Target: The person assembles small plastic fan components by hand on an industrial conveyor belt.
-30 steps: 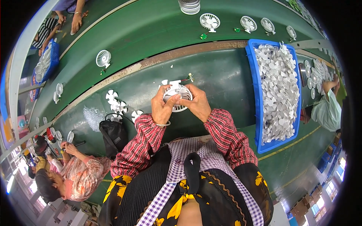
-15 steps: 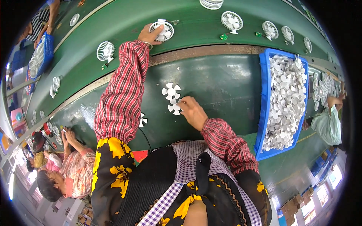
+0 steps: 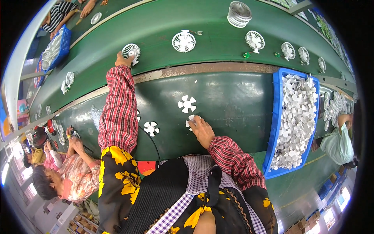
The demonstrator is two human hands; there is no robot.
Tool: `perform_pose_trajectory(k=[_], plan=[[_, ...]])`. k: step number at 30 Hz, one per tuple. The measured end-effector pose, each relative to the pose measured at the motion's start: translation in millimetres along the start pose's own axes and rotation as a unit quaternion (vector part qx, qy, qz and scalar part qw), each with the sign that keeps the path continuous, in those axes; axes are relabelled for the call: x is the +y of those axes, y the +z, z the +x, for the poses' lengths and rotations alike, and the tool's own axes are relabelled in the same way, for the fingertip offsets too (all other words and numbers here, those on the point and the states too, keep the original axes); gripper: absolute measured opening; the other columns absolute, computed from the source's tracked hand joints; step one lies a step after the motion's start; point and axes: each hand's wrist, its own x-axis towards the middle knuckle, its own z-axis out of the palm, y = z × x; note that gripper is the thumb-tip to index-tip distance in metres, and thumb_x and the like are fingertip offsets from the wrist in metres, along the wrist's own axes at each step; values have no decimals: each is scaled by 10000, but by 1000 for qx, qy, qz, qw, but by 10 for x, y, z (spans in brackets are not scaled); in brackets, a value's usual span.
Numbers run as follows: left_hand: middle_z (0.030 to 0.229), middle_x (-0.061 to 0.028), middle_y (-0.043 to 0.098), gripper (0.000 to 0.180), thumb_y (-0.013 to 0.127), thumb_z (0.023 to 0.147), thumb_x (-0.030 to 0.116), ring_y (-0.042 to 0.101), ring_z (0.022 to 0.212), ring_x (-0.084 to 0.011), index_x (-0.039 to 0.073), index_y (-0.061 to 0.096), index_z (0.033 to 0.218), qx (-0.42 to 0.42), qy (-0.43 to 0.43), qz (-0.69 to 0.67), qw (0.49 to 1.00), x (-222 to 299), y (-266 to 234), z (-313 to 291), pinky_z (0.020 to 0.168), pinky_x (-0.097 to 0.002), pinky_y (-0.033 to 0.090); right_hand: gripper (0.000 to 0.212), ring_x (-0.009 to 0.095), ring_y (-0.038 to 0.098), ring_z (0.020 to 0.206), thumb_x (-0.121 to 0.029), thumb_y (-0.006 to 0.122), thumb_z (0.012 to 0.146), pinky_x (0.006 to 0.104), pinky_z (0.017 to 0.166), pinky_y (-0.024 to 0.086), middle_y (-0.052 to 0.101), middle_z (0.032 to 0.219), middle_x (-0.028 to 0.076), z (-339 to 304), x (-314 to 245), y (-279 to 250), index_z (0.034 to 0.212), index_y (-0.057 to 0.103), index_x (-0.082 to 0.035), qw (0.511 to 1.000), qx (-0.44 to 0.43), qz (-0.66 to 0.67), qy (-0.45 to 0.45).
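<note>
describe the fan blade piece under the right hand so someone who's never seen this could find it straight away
Start at the big blue crate of white blades on the right, then move left across the dark green table. Three loose white fan blades lie there; this fan blade is the one partly covered by the right hand, just below the fully visible blade.

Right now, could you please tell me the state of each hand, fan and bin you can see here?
left hand: stretched out, touching a round white fan housing on the far green belt
right hand: fingers on a white fan blade on the near bench
second white fan blade: lying flat, untouched
blue bin: heaped with white blades
stack of grilles: standing on the belt
</note>
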Motion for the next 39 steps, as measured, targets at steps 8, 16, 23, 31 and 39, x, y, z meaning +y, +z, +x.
perform_pose_trajectory(k=[8,16,23,31,39], plan=[[884,-114,653,657,790,623,443,628,673,-172,-3,570,1052,-145,-32,-114,982,266,215,-62,577,-286,506,270,275,550,915,-55,539,761,369,759,483,455,1056,136,-81,8,14,1031,551,-55,999,46,-8,20],[991,-195,578,382,628,825,151,621,882,-301,-82,442,1064,-282,-24,-591,756,934,-263,-1379,657,-453,580,321,382,568,815,-78,625,762,420,671,478,521,944,160,-243,17,-604,1072,542,-94,949,177,238,110],[1014,-123,601,420,494,915,331,620,887,-190,-21,488,1144,-496,29,-621,607,1041,-844,-2685,743,-337,550,330,318,578,819,-68,649,748,392,658,489,505,955,135,-59,-286,-1413,1057,543,-29,933,333,137,-7],[925,-37,563,416,514,909,347,549,815,-84,-8,475,1120,-456,104,-564,681,1113,-1172,-3191,679,-221,476,334,273,582,787,-36,677,697,355,645,487,509,912,98,-146,-403,-1384,1013,567,-29,944,324,54,-27],[882,-39,584,339,651,819,134,544,742,-70,-30,501,1075,-369,191,-538,733,1141,-1116,-3297,614,-209,461,372,280,573,805,-28,684,679,356,659,485,505,938,97,-210,-434,-1327,1029,557,-38,941,332,68,-27]])
